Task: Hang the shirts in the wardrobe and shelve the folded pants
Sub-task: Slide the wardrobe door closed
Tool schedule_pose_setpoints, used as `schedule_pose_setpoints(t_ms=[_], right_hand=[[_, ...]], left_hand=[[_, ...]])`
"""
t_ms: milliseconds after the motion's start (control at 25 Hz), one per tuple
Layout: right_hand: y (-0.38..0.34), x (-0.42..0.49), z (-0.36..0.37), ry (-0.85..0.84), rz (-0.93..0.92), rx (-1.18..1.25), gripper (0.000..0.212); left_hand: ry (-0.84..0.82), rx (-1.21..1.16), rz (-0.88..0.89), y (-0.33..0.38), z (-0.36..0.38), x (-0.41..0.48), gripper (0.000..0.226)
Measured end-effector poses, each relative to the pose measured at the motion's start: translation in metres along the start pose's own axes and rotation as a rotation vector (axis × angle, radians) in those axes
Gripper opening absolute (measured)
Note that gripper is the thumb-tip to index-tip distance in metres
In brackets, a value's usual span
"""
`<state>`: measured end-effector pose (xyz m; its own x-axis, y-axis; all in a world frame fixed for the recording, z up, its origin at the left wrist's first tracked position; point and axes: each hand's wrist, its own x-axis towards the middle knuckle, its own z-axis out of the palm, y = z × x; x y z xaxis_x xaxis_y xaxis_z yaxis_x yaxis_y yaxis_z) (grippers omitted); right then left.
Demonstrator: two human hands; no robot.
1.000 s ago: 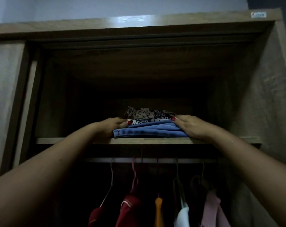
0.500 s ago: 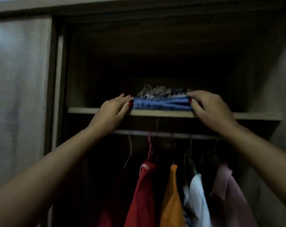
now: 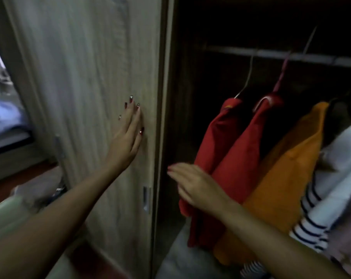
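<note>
My left hand [image 3: 128, 135] lies flat with straight fingers against the light wooden sliding door [image 3: 86, 77] of the wardrobe. My right hand [image 3: 194, 184] hovers, blurred, with fingers extended in front of the open section, just left of two red shirts [image 3: 231, 150] on hangers. An orange shirt [image 3: 287, 168] and a white and striped shirt [image 3: 331, 178] hang to their right from the rail [image 3: 271, 54]. The shelf with the folded pants is out of view above.
A metal recessed handle [image 3: 146, 198] sits low on the door's right edge. A bed with bluish bedding [image 3: 3, 117] shows at far left. Pale fabric [image 3: 5, 214] lies at lower left. The wardrobe interior is dark.
Both hands have left the folded blue pants on the upper shelf and dropped down. The view swung down and left; my left hand now presses the door, my right is by the red shirts.
</note>
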<state>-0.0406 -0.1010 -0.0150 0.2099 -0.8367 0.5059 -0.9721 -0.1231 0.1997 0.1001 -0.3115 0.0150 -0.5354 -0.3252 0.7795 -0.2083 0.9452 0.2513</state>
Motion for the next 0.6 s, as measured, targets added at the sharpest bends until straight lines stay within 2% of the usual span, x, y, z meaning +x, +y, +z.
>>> schedule_pose_setpoints(t_ms=[120, 240, 400, 600], right_hand=[[-0.035, 0.012, 0.078, -0.244, -0.141, 0.009, 0.042], [-0.052, 0.02, 0.134, -0.502, -0.164, -0.054, 0.039], [-0.062, 0.02, 0.167, -0.603, -0.042, -0.157, 0.048], [-0.082, 0.022, 0.187, -0.569, 0.129, -0.239, 0.043]], left_hand=[[-0.106, 0.028, -0.034, -0.023, 0.014, -0.019, 0.062], [-0.129, 0.008, -0.007, -0.034, 0.02, -0.022, 0.063], [-0.125, -0.016, -0.009, -0.042, 0.025, -0.022, 0.063], [-0.141, -0.057, -0.01, -0.04, 0.029, -0.022, 0.063]])
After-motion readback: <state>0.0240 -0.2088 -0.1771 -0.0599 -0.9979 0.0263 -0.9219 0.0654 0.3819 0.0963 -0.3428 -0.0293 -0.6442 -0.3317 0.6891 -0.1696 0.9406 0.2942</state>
